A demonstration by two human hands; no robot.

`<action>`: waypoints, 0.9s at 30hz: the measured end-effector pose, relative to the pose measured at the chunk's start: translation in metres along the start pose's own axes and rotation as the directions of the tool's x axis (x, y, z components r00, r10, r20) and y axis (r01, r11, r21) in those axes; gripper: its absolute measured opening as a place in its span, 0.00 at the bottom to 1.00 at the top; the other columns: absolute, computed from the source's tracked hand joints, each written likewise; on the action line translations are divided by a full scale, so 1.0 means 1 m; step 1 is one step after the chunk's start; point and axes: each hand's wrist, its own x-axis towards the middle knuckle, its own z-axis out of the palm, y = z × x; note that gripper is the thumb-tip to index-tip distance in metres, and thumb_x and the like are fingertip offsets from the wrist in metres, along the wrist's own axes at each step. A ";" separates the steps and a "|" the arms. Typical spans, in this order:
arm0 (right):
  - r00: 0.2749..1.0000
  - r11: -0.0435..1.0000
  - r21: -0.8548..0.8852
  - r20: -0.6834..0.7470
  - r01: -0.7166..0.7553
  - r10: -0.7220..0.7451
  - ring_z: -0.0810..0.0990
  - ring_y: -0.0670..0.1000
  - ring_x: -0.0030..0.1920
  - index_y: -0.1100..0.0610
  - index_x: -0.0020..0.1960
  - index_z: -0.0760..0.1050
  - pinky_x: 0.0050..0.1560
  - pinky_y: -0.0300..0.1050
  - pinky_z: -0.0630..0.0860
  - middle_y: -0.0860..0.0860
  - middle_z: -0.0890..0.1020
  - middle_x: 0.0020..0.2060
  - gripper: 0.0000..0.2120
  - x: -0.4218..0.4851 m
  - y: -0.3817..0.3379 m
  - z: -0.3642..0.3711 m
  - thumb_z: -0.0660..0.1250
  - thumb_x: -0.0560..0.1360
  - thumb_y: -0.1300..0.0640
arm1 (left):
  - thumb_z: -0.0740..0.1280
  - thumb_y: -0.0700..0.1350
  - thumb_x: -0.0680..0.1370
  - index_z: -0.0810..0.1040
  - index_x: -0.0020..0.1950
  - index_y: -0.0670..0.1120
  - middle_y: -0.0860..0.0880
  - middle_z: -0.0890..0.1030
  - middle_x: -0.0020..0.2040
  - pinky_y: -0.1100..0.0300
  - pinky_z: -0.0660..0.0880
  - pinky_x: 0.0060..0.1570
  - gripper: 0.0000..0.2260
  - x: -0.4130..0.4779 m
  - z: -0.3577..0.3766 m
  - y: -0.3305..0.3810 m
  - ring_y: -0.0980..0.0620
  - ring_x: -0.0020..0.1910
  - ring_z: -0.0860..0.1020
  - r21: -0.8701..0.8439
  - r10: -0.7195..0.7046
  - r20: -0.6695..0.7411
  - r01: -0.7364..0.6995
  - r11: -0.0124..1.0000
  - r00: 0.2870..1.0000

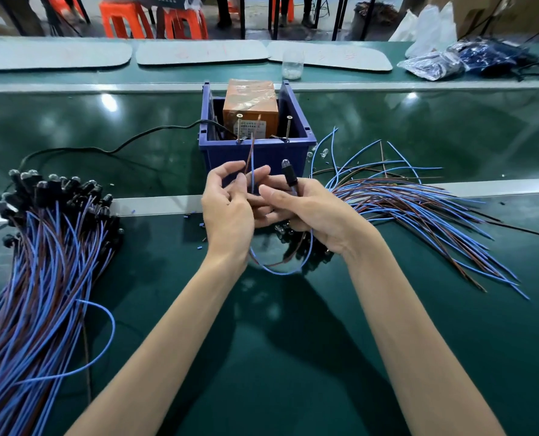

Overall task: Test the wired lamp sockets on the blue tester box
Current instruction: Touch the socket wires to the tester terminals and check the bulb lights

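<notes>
Lamp socket (289, 177) is held just in front of blue tester box (263, 154). Right hand (318, 215) fingers curl round it; left hand (227, 209) pinches its two leads (252, 171), aimed up at the box's screws (239, 127). Contact unclear, bulb looks unlit. Likely mid-batch: socket pile (51, 215) left, wire pile (419, 199) right; can't tell which is tested. Box holds orange block (250, 105).

The tester box (255, 152) is sitting mid-counter (293, 341), with a wrapped block (250, 111) standing inside it. A heap of wired sockets (41, 231) is lying along the counter's left edge, and loose wires (419, 199) are fanning out right of the box. Just before the box, the right hand (312, 212) is holding one socket (290, 177) and the left hand (227, 212) is pinching its leads (252, 171). A jar (292, 66) is standing behind the box, and bags (435, 64) are lying at the far right corner.
</notes>
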 end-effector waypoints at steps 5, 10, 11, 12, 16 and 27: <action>0.995 0.998 0.037 -0.080 0.057 -0.054 0.82 0.38 0.37 0.57 0.49 0.82 0.33 0.24 0.70 0.45 0.85 0.35 0.05 0.003 0.003 0.005 0.67 0.78 0.61 | 0.58 0.39 0.82 0.71 0.52 0.51 0.54 0.85 0.43 0.69 0.72 0.28 0.07 0.005 -0.006 0.002 0.56 0.36 0.83 0.237 0.122 0.051 -0.131 0.963 0.991; 0.908 0.985 -0.036 -0.384 0.169 -0.170 0.82 0.43 0.40 0.55 0.43 0.81 0.48 0.35 0.76 0.51 0.84 0.37 0.10 0.013 0.006 0.016 0.64 0.79 0.59 | 0.58 0.41 0.82 0.70 0.53 0.50 0.53 0.85 0.43 0.66 0.71 0.28 0.05 0.007 -0.008 0.000 0.54 0.21 0.76 0.306 0.291 -0.043 -0.265 0.915 0.956; 0.870 0.980 -0.027 -0.456 0.195 -0.186 0.82 0.42 0.38 0.54 0.43 0.80 0.45 0.32 0.75 0.50 0.84 0.35 0.10 0.013 0.006 0.014 0.63 0.80 0.58 | 0.58 0.41 0.82 0.70 0.54 0.50 0.54 0.85 0.43 0.65 0.70 0.28 0.05 0.008 -0.009 0.000 0.54 0.19 0.74 0.319 0.316 -0.068 -0.280 0.906 0.946; 0.833 0.976 -0.012 -0.518 0.217 -0.192 0.81 0.42 0.36 0.54 0.44 0.80 0.42 0.30 0.74 0.48 0.83 0.33 0.09 0.014 0.005 0.012 0.62 0.80 0.58 | 0.58 0.42 0.82 0.69 0.55 0.50 0.55 0.85 0.43 0.64 0.71 0.29 0.05 0.009 -0.010 0.002 0.54 0.18 0.73 0.326 0.325 -0.092 -0.280 0.903 0.941; 0.730 0.964 0.089 -0.672 0.251 -0.128 0.73 0.43 0.26 0.57 0.58 0.76 0.33 0.32 0.70 0.46 0.75 0.24 0.08 0.020 0.003 -0.008 0.61 0.81 0.60 | 0.57 0.41 0.82 0.70 0.60 0.52 0.57 0.85 0.43 0.57 0.77 0.35 0.09 0.017 -0.017 0.003 0.51 0.21 0.78 0.324 0.230 -0.122 -0.180 0.929 0.966; 0.768 0.965 0.161 -0.638 0.209 -0.060 0.58 0.42 0.24 0.54 0.53 0.81 0.25 0.32 0.56 0.41 0.61 0.23 0.12 0.017 0.014 -0.034 0.59 0.79 0.63 | 0.56 0.37 0.82 0.76 0.58 0.49 0.54 0.84 0.42 0.69 0.72 0.27 0.12 0.027 -0.024 0.003 0.54 0.27 0.82 0.278 0.043 -0.047 -0.028 0.960 0.998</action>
